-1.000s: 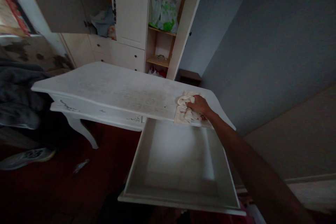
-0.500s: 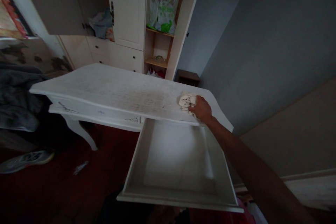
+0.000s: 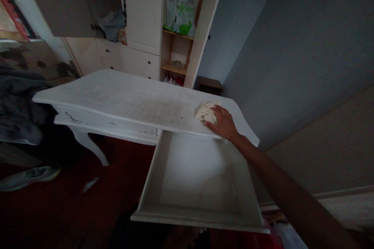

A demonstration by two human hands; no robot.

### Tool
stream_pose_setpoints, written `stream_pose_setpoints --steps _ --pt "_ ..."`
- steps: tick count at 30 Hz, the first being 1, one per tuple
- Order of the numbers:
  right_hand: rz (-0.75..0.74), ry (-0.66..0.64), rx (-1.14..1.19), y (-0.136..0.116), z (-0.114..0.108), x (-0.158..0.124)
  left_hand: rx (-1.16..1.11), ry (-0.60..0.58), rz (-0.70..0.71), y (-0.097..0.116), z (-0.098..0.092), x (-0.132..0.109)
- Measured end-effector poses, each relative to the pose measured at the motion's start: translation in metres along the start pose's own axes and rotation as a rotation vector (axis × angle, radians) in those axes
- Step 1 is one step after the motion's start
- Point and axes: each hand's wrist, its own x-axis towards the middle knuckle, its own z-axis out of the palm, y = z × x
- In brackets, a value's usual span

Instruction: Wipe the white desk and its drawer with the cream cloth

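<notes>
My right hand (image 3: 223, 123) grips a crumpled cream cloth (image 3: 206, 112), pressed onto the right part of a white desk top (image 3: 117, 87). Its thumb and fingers curl over the near side of the cloth. Grey smudges darken the middle of the desk top, and a small dark speck (image 3: 181, 118) lies left of the cloth. Below my right forearm, a desk drawer (image 3: 198, 171) is pulled far out, with its bare bottom showing. I do not see my left hand.
Behind the desk stands a white wardrobe (image 3: 143, 15) with open doors and plastic bags (image 3: 185, 13) on a shelf. Dark clothing (image 3: 20, 105) is heaped at the left. A shoe (image 3: 32, 177) rests on the red floor. A grey wall (image 3: 306, 54) bounds the right.
My right hand and the cloth have shifted slightly left on the desk top. The fingers now spread flatter over the cloth. The drawer stays pulled out.
</notes>
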Motion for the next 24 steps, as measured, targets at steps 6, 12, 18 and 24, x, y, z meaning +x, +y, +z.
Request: stream_pose_setpoints --steps 6,12,18,24 --pt "0.237 -0.040 0.603 0.046 -0.011 0.013 -0.023 -0.027 0.011 -0.001 -0.002 0.001" --pt "0.398 -0.041 0.924 0.063 0.003 -0.003 -0.049 -0.052 0.034 -0.006 -0.006 0.003" --pt "0.564 0.301 0.970 0.114 0.015 -0.023 -0.105 -0.082 0.033 -0.024 -0.020 0.010" --pt "0.612 0.411 0.944 0.145 0.020 -0.031 -0.194 -0.132 0.017 -0.049 -0.032 0.031"
